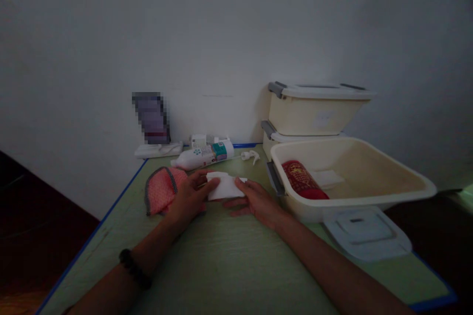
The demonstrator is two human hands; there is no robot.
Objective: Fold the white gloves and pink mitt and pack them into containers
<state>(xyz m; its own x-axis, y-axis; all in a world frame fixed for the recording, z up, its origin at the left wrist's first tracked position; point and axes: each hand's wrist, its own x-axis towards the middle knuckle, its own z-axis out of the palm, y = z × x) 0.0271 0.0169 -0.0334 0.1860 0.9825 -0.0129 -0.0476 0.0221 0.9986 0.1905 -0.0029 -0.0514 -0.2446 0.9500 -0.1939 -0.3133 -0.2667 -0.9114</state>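
A folded white cloth [224,186] lies on the green table mat [221,261]. My left hand [189,197] rests on its left end with the fingers stretched flat. At the cloth's right end, my right hand [254,201] presses down, fingers also extended. A pink dotted pouch with grey trim [161,188] lies just left of my left hand, partly under it. A dark bead bracelet [133,268] circles my left wrist.
An open cream tub [369,192] to the right holds a red cylinder [303,180] and a white pad [327,177]. Its lid [366,232] lies in front. Two lidded tubs [314,108] stack behind. A white bottle [204,155] and spray nozzle [251,156] lie near the wall.
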